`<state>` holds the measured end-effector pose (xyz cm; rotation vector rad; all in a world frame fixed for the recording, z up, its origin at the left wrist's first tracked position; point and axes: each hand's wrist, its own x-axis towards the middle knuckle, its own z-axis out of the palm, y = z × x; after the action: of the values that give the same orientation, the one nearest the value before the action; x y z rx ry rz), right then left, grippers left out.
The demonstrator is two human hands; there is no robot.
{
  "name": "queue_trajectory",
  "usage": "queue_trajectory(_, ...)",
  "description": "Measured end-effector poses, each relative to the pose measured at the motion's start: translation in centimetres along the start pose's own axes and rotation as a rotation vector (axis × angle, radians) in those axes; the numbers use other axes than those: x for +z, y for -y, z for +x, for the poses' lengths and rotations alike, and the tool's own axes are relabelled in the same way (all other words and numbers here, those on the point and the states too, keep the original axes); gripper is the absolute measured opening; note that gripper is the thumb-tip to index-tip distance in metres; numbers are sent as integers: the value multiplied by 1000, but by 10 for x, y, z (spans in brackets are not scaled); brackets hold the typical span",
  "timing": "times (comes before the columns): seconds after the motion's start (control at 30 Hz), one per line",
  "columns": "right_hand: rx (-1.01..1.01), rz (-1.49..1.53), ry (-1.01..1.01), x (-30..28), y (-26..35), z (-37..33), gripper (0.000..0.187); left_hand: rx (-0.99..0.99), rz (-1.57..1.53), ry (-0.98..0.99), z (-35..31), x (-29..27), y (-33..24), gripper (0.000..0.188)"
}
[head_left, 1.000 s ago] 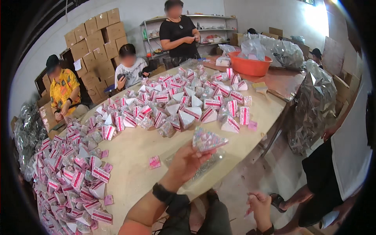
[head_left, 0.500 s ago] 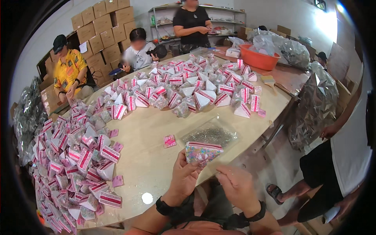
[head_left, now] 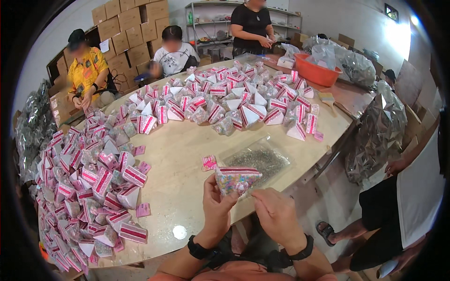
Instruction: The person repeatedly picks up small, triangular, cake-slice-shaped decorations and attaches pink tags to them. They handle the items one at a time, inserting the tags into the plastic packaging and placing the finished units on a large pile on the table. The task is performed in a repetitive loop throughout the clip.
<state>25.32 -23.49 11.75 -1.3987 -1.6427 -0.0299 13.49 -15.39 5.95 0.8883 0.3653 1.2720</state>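
Note:
My left hand point(head_left: 215, 213) grips a wedge-shaped toy cake slice point(head_left: 237, 179), with pastel beads on its side and red-and-white layers along the top. Close by on its right is my right hand point(head_left: 277, 216), its thumb and forefinger pinched together; whatever they hold is too small to make out. Just beyond the slice lies a clear plastic bag point(head_left: 255, 158) with many tiny silvery pieces on it. A small pink card tag point(head_left: 209, 163) rests on the table behind the slice.
Similar cake slices point(head_left: 101, 185) are heaped on the left and across the far side of the table point(head_left: 176, 173). An orange basin point(head_left: 318, 72) and a brush point(head_left: 328, 100) sit far right. Several people surround the table; one stands close on my right, beside silvery bags point(head_left: 377, 136).
The cake slice has shifted slightly left and tilted in my left hand. My right hand has risen a little and come nearer to it. The view has turned slightly left.

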Motion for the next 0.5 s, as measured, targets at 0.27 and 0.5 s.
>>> queue_trajectory(0.27, 13, -49, -25, 3, -3, -2, 14, 54, 75, -11, -2, 4, 3, 62)
queue_trajectory(0.5, 14, -81, -30, 3, -6, -4, 16, 96, 150, -10, -3, 6, 6, 63)
